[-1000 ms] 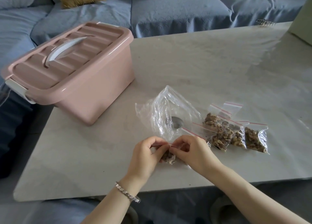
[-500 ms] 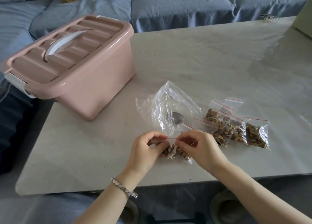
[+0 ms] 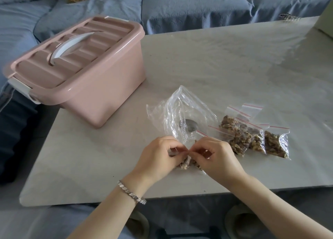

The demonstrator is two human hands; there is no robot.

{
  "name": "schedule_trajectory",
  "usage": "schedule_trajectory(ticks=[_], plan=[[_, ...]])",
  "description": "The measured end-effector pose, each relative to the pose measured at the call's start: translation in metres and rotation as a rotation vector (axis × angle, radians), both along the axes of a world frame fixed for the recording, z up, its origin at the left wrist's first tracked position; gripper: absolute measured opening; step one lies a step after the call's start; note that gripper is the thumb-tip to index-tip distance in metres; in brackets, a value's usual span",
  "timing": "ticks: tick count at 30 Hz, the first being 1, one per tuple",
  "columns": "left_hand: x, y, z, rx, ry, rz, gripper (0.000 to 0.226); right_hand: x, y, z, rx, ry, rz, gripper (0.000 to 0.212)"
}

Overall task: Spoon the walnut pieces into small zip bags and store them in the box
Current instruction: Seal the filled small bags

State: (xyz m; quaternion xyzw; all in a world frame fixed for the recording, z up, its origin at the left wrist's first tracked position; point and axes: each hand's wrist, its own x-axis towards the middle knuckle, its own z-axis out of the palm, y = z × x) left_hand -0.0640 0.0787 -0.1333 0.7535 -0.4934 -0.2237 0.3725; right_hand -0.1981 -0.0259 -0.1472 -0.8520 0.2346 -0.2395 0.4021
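Note:
A small zip bag of walnut pieces (image 3: pixel 186 164) lies near the table's front edge. My left hand (image 3: pixel 158 157) and my right hand (image 3: pixel 216 157) both pinch its top strip, fingertips nearly meeting over the bag. Behind my hands lies a crumpled large clear bag (image 3: pixel 180 112) with a metal spoon (image 3: pixel 191 125) inside it. To the right, several filled small zip bags (image 3: pixel 252 136) lie overlapping on the table. The pink box (image 3: pixel 86 73) stands at the left with its lid closed.
The pale table (image 3: pixel 234 67) has open surface beyond and right of the bags. A blue sofa (image 3: pixel 180 6) runs behind it. A pale object (image 3: pixel 326 22) sits at the far right corner. Slippers (image 3: pixel 241 219) show under the table's front edge.
My hands have stayed on the small bag's top, and my fingertips have drawn closer together along the strip. The view has shifted slightly. The other bags and the box have not moved.

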Motion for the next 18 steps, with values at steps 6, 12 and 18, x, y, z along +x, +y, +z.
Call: schedule_trajectory(ticks=[6,12,18], plan=[[-0.003,0.002,-0.002,-0.039,-0.062,-0.034,0.027,-0.003,0.001,-0.001,-0.036,0.014,0.038,0.005],[0.003,0.005,-0.002,-0.064,-0.036,-0.013,0.01,-0.002,0.002,0.0,-0.053,-0.014,0.021,0.003],[0.018,0.018,-0.004,-0.069,-0.07,0.019,0.015,-0.004,0.001,-0.001,-0.048,-0.022,-0.008,0.003]])
